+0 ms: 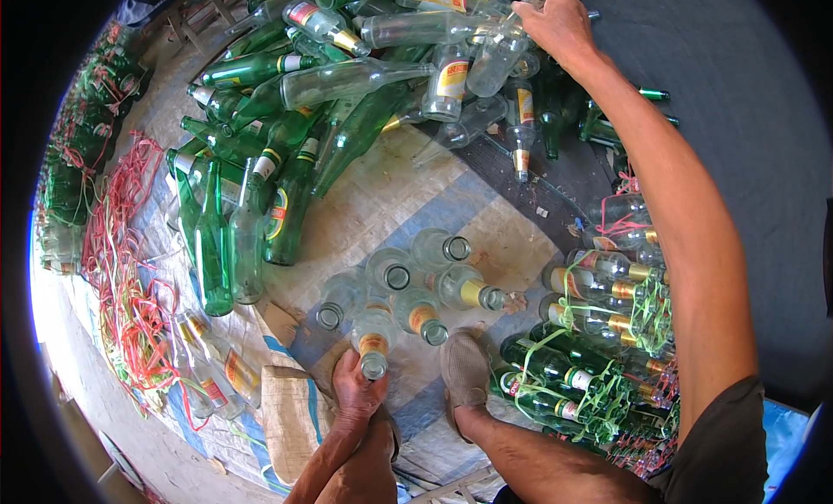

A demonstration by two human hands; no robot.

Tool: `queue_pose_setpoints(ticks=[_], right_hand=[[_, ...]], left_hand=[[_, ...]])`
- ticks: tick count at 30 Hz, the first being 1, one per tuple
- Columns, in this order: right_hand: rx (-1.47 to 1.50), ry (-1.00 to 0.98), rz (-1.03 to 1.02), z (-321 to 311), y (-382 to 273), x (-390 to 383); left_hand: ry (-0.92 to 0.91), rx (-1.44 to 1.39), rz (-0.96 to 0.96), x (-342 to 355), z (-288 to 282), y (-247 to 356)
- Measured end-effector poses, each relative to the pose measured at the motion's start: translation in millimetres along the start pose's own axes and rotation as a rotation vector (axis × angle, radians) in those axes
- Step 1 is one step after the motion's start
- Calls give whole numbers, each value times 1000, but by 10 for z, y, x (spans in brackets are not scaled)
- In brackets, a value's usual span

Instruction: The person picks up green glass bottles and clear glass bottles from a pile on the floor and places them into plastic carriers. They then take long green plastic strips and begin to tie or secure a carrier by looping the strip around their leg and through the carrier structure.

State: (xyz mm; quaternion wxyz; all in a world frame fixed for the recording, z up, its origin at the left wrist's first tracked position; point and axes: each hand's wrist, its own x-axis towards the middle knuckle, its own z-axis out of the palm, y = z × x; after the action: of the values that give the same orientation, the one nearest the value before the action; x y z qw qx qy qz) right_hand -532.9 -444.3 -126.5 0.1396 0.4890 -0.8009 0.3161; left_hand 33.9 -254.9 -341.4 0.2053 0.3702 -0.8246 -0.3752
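My left hand [356,389] grips the neck of a clear glass bottle [375,341] standing at the near edge of a small cluster of upright clear bottles [416,283] on the woven mat. My right hand [560,22] reaches far out, fingers closed on a clear bottle [496,59] lying in the big heap of green and clear bottles [347,87]. My foot in a grey shoe [466,369] rests beside the cluster.
Tied bundles of bottles bound with green and red string [599,348] lie at the right. A tangle of red and yellow strings [126,278] spreads at the left beside more bundled green bottles [78,157]. A woven sack [291,417] lies near my left hand.
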Motion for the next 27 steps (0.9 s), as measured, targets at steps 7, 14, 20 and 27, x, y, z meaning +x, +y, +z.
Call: queue_pose_setpoints(ticks=[7,14,20,27], right_hand=[[108,49,88,-174,-80,-178],[43,-28,5,-205,357,-249],[170,-12,54,-237,352,-362],[245,29,74,-268,333,-498]], left_hand=[[9,11,13,8,7,2],[31,-48,-11,12,40,24],[12,43,3,-18,34,-15],[19,42,24,-9,24,-8]])
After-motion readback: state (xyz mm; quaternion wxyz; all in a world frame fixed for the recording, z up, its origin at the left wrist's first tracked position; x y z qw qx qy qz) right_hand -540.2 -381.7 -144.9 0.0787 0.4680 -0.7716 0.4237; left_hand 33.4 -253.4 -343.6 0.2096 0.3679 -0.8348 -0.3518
